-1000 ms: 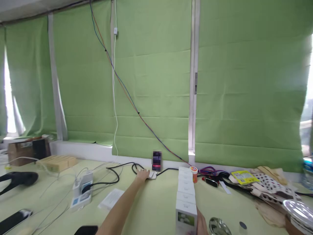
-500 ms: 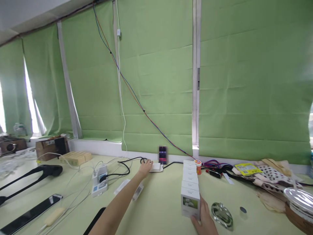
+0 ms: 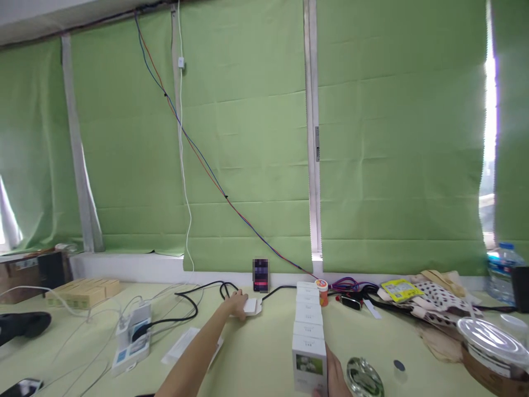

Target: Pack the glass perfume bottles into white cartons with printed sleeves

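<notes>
My left hand (image 3: 237,305) reaches far across the table and is closed around the left end of a small white box (image 3: 253,307), which lies in front of a propped-up phone (image 3: 260,274). Nearer me, a row of several white boxes (image 3: 308,325) runs away from me, standing side by side. The nearest one bears a green picture on its front. My right hand (image 3: 336,375) grips that nearest box low on its right side, thumb at the front; part of the hand is cut off by the frame edge.
White paper or packaging (image 3: 182,346) lies beneath my left forearm. A power strip (image 3: 132,336) with cables is on the left, near pale yellow boxes (image 3: 82,292). To the right are a glass dish (image 3: 363,377), an orange jar (image 3: 321,293), cloths (image 3: 442,292) and a lidded tub (image 3: 491,347).
The view has turned to the right, bringing a water bottle in at the right edge. My left hand now covers more of the small box's left end. My right hand stays on the nearest box.
</notes>
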Demonstrator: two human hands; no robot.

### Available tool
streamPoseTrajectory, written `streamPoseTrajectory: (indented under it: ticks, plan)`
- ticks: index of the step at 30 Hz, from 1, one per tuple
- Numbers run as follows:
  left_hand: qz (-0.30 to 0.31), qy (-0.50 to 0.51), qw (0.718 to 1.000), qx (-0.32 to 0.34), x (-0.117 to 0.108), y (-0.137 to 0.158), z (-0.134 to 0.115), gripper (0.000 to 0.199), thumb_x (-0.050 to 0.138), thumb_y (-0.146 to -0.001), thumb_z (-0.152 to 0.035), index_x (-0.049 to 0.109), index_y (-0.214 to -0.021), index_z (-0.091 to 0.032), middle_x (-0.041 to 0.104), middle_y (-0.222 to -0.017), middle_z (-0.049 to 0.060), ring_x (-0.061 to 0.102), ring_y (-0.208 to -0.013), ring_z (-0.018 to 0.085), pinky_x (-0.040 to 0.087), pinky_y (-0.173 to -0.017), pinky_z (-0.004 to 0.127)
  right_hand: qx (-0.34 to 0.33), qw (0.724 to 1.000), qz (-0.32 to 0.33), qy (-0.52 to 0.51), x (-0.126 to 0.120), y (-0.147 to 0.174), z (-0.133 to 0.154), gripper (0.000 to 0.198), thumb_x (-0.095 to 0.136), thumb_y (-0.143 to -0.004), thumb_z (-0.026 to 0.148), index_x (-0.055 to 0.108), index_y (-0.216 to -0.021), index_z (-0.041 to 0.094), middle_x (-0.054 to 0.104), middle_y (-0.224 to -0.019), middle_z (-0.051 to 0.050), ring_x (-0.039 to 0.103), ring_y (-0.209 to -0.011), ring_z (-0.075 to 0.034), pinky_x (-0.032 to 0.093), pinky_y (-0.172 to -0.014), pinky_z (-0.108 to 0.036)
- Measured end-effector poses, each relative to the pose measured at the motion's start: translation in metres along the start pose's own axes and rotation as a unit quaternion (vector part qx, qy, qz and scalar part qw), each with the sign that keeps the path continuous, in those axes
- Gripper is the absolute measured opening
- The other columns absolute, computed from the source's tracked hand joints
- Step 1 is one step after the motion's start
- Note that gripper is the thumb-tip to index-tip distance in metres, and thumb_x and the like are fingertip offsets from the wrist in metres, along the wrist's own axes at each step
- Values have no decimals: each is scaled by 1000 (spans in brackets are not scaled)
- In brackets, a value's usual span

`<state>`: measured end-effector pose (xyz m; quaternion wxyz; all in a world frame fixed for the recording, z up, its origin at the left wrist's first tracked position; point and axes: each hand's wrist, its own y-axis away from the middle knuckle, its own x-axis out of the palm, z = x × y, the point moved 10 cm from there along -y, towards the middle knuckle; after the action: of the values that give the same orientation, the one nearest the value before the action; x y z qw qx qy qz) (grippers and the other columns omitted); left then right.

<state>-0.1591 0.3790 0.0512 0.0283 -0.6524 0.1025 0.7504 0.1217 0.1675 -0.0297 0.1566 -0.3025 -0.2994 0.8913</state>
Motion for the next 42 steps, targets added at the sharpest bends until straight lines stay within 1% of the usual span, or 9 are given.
streamPoseTrajectory:
  ticks: [8, 13, 16, 19, 21, 25, 29, 38, 42]
  plan:
    - [-75, -3, 991, 109, -23, 87, -43, 71, 73, -67, -38, 43, -126, -12, 51, -126, 19, 46, -120, 37, 30, -103, 53, 79, 995, 32, -43, 4, 7, -8, 77, 45, -75, 15, 17, -146, 19, 41, -141, -13, 43, -131, -27, 37, -107, -41]
    - [-10, 54, 979, 196, 14, 159, -89, 91, 77, -51, -59, 43, -127, -22, 60, -119, 12, 59, -104, 35, 47, -87, 42, 59, 997, 35, -28, -16, 8, 20, 73, 44, -86, 25, 6, -148, 18, 30, -148, -14, 32, -137, -28, 31, -110, -42]
    - [36, 119, 957, 264, 22, 187, -102, 106, 73, -55, -64, 27, -143, -27, 49, -138, 13, 49, -123, 36, 39, -100, 45, 28, 999, 13, -8, -38, 8, 44, 71, 44, -91, 33, 4, -148, 21, 24, -151, -13, 25, -139, -30, 30, -110, -48]
    - [26, 126, 972, 199, 5, 177, -59, 89, 57, -73, -67, 24, -146, -28, 32, -151, 11, 29, -138, 32, 22, -111, 46, -57, 997, -55, 12, -68, 15, 75, 62, 42, -92, 30, 13, -146, 21, 28, -145, -15, 28, -136, -33, 32, -107, -53]
    - [23, 119, 981, 152, -6, 164, -18, 96, 66, -64, -65, 29, -144, -25, 28, -153, 14, 16, -142, 37, 12, -112, 54, -147, 987, -66, 13, -75, 27, 100, 54, 43, -92, 23, 24, -142, 24, 37, -136, -14, 37, -130, -32, 38, -102, -51]
    - [55, 101, 989, 90, 0, 152, 41, 102, 81, -46, -52, 41, -136, -24, 36, -148, 17, 16, -141, 41, 6, -109, 63, -348, 935, 66, 16, -41, 65, 153, 31, 47, -89, 18, 54, -118, 25, 62, -100, -9, 62, -87, -24, 51, -73, -35]
    - [50, 108, 990, 75, 17, 156, 47, 99, 83, -44, -40, 42, -133, -23, 44, -141, 18, 26, -137, 39, 8, -111, 59, -468, 865, 164, 78, 0, 100, 189, 22, 47, -92, 21, 61, -75, 23, 60, -56, 1, 53, -46, -13, 38, -46, -23]
    - [-31, 305, 948, 89, -25, 172, 27, 75, 66, -59, -49, 47, -124, -16, 51, -130, 15, 48, -119, 36, 36, -102, 48, -329, 918, 211, 60, 15, 76, 154, 37, 40, -91, 24, 59, -123, 23, 67, -123, -12, 73, -73, -20, 55, -55, -24]
    - [-52, 439, 886, 139, -33, 192, -31, 70, 30, -80, -54, 38, -134, -10, 56, -128, 16, 57, -113, 31, 41, -96, 43, -273, 931, 242, 6, 22, 70, 146, 33, 42, -89, 27, 64, -114, 25, 70, -115, -8, 73, -78, -20, 57, -65, -25]
